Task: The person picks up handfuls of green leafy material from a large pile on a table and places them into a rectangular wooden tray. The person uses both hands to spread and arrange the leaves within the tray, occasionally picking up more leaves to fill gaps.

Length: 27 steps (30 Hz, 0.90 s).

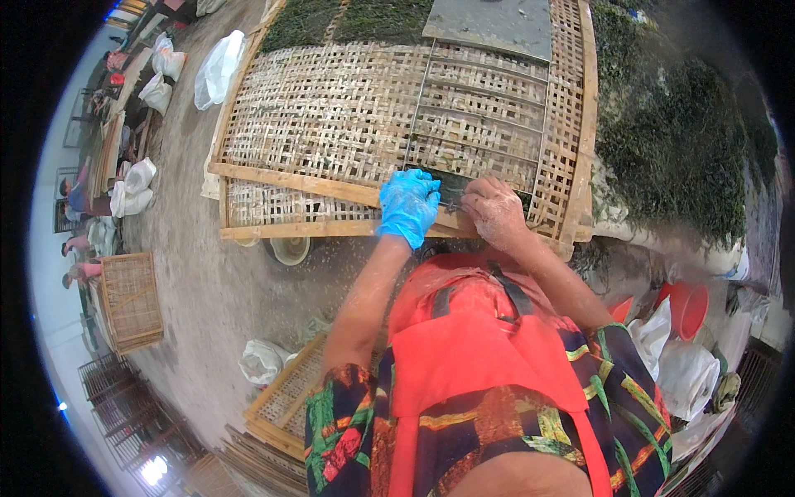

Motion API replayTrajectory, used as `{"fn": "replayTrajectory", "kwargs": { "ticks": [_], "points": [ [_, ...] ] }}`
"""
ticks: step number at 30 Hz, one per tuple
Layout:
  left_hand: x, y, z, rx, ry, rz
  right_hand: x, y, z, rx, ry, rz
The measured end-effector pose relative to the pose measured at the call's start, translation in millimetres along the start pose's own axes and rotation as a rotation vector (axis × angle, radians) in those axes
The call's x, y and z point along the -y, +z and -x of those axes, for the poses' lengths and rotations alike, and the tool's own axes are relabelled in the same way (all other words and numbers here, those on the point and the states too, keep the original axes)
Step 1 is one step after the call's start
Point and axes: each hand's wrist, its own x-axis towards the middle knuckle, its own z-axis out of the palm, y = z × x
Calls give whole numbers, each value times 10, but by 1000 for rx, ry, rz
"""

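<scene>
My left hand (410, 205), in a blue disposable glove, rests with curled fingers at the near left corner of a thin metal frame (477, 119) with several crossbars. My bare right hand (495, 208) is bent over the frame's near end, to the right. Between the hands lies a strip of dark green shredded plant material (452, 185), which the fingers touch; what is under them is hidden. The frame lies on a woven bamboo tray (317, 112) with a wooden rim. A grey flat sheet (490, 25) covers its far end.
A large heap of dark green plant material (671, 136) stands to the right. More of it (385, 22) covers the tray's far part. Another bamboo tray (292, 391) is behind on the left. White sacks (133, 186) and several people are farther left. A red basin (686, 310) sits at right.
</scene>
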Motion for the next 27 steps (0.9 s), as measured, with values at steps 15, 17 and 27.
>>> {"fn": "replayTrajectory", "kwargs": {
  "ticks": [15, 17, 27],
  "points": [
    [-296, 108, 101, 100, 247, 22, -88, -202, 57, -191, 151, -46],
    [-314, 167, 15, 32, 238, 87, -141, -297, 81, -261, 205, 28],
    [-394, 128, -57, 128, 196, 32, -120, -210, 313, -69, -7, 30]
  ]
}}
